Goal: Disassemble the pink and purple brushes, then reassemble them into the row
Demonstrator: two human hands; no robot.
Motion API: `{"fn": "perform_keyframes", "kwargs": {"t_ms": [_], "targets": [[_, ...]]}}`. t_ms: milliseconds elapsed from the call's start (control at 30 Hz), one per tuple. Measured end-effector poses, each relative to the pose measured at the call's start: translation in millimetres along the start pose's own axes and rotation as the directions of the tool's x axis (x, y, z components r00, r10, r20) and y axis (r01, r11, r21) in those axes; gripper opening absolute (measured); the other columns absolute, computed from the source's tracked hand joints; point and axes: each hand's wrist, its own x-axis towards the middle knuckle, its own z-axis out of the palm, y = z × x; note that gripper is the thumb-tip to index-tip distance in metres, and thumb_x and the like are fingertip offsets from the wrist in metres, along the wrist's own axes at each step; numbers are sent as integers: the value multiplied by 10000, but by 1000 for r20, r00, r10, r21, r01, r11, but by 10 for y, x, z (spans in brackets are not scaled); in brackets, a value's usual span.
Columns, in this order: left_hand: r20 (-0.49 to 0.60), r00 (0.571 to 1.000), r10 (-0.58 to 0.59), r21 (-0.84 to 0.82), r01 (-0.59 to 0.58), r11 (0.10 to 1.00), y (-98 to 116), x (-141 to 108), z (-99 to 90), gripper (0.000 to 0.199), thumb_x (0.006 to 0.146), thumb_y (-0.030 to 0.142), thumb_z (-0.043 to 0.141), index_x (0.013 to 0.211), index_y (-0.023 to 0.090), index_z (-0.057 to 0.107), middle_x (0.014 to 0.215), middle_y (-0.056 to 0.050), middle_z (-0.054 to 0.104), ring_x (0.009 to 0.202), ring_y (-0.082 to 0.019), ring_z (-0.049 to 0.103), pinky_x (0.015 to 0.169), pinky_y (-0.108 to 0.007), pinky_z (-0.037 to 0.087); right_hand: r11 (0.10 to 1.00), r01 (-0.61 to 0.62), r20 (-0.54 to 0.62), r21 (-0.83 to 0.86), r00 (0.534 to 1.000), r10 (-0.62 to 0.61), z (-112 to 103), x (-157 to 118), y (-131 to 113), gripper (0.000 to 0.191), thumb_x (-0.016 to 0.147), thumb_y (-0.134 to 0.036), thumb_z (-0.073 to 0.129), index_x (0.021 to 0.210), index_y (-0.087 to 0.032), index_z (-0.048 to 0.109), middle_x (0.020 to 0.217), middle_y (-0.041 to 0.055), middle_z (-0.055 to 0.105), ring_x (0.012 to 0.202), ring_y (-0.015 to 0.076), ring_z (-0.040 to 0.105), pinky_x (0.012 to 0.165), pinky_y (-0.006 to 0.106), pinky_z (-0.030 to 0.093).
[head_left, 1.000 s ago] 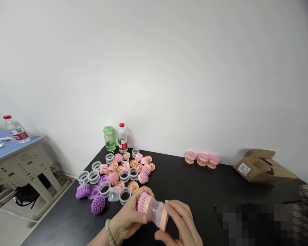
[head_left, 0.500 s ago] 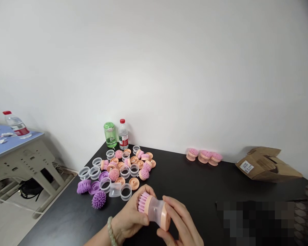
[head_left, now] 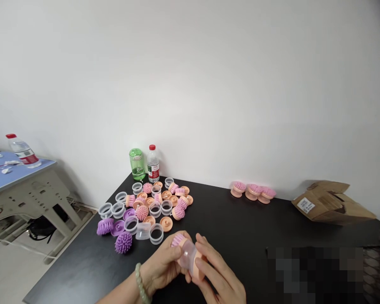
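My left hand [head_left: 161, 264], with a pale green bead bracelet [head_left: 141, 283] on its wrist, holds the pink-bristled end of a small scrubbing brush [head_left: 188, 257]. My right hand [head_left: 217, 270] grips the other end, where a peach cap sits on a transparent plastic body. My fingers hide much of the bristles and cap. Just up and left of my hands lies a loose pile of brush parts [head_left: 145, 211]: transparent rings [head_left: 156, 234], peach caps [head_left: 166, 223], pink brush heads and purple spiky heads [head_left: 123, 242].
The black table [head_left: 240, 228] carries a green bottle [head_left: 137, 164], a water bottle [head_left: 153, 164], several pink brushes [head_left: 253, 192] by the wall and a torn cardboard box [head_left: 327, 204]. A blurred patch [head_left: 313, 270] covers the lower right. A blue-topped side table [head_left: 19, 173] stands at left.
My hands have closed in around the brush and turned it, so less of its bristles shows. The view has drifted slightly, shifting the table objects a little.
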Motion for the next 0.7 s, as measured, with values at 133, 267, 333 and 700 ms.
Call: {"fn": "perform_keyframes", "kwargs": {"t_ms": [133, 267, 333, 700], "targets": [[-13, 1000, -1, -5, 1, 1000, -18, 10, -13, 492, 695, 521, 839, 897, 155, 579, 735, -36, 638, 564, -129, 619, 480, -195, 469, 1000, 12, -9, -20, 1000, -12, -20, 38, 44, 367, 953, -138, 565, 1315, -197, 575, 1212, 129, 688, 1233, 312, 609, 889, 479, 621], [-61, 995, 78, 64, -74, 995, 43, 0, 30, 536, 565, 367, 948, 915, 161, 598, 779, -13, 620, 637, -108, 581, 571, -191, 449, 996, -49, -51, -80, 998, 45, -59, 79, 66, 448, 957, -337, 602, 1379, -197, 548, 1145, 159, 697, 1038, 306, 681, 774, 458, 627], [-73, 989, 127, 130, -117, 985, 69, -3, 28, 589, 495, 299, 980, 936, 177, 609, 820, -9, 618, 692, -116, 567, 610, -196, 421, 993, -69, -69, -92, 996, 63, -59, 88, 70, 481, 953, -382, 606, 1390, -195, 538, 1093, 154, 703, 964, 290, 689, 744, 438, 616], [181, 899, 398, 684, -406, 606, 55, -37, -36, 323, 701, 248, 864, 974, 212, 695, 1063, -93, 604, 990, -261, 553, 882, -353, 410, 830, -557, -5, -23, 831, 557, 45, -23, 83, 467, 1024, -499, 356, 737, -214, 589, 567, -22, 591, 456, 124, 571, 442, 211, 469]]}}
